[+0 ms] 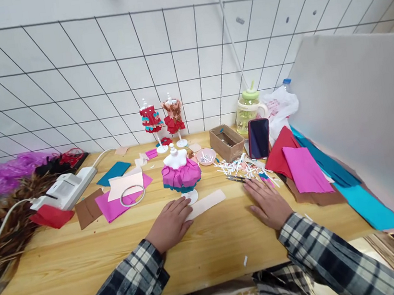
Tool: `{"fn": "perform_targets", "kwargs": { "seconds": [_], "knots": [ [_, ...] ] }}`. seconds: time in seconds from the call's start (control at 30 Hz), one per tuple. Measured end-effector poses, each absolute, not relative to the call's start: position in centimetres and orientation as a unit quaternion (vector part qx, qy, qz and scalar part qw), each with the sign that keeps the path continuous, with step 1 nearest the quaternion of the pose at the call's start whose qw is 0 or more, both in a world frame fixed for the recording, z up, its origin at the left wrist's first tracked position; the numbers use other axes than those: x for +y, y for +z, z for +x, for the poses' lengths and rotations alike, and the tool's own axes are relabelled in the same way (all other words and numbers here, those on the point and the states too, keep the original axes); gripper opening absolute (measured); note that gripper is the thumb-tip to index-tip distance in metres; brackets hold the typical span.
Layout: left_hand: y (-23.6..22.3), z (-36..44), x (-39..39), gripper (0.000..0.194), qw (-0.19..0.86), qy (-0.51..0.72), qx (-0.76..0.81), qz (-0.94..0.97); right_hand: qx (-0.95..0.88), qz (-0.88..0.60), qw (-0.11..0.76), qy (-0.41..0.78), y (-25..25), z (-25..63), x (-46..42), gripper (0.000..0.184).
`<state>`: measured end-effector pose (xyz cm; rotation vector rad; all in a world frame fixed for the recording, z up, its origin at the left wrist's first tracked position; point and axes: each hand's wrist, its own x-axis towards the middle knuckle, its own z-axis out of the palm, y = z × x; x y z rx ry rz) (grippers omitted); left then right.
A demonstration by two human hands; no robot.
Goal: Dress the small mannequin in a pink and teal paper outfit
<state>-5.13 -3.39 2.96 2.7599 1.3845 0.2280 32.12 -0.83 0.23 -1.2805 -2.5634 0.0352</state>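
While resting palm-down on the table (211, 257), hold both hands well apart, with thumbs off to the side and fingers laid out flat, gripping nothing visible. Find the left hand (170, 222) just beside the white base of the upright dress form (181, 169) in magenta and teal. Note the pale paper strip (208, 202) lying flat between both hands, to the right of the left fingers, touching or running under them; cannot tell which. Read its long axis as slanting away rightward. Count the left as nearer, the right hand (268, 202) as clear of the strip, near the dark slim tool (236, 179).
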Motion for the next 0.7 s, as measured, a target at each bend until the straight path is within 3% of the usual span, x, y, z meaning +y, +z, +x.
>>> {"fn": "perform_targets", "kwargs": {
  "seconds": [0.07, 0.2, 0.33, 0.5, 0.6, 0.7],
  "knots": [
    [2.5, -4.8, -2.8, 0.038, 0.028, 0.070, 0.465, 0.882, -0.912, -0.382, 0.148, 0.033, 0.6, 31.1, -3.1, 0.068],
    [1.8, -4.6, -1.3, 0.041, 0.033, 0.064, 0.490, 0.869, -0.972, -0.174, 0.067, 0.144, 0.2, 28.7, -7.7, 0.066],
    [1.9, -4.6, 0.7, 0.038, 0.043, 0.069, 0.482, 0.872, -0.952, -0.273, 0.034, 0.135, -1.0, 30.2, -6.3, 0.068],
    [1.8, -4.8, 1.3, 0.037, 0.043, 0.090, 0.475, 0.874, -0.898, -0.433, 0.080, -0.010, -1.7, 33.8, -1.4, 0.063],
    [1.6, -4.9, 0.7, 0.035, 0.032, 0.111, 0.483, 0.868, -0.863, -0.485, 0.122, -0.069, 0.0, 32.2, -0.5, 0.068],
    [1.7, -4.9, 0.0, 0.029, 0.026, 0.135, 0.477, 0.868, -0.882, -0.449, 0.142, -0.032, 3.1, 28.1, 0.1, 0.071]
  ]
}}
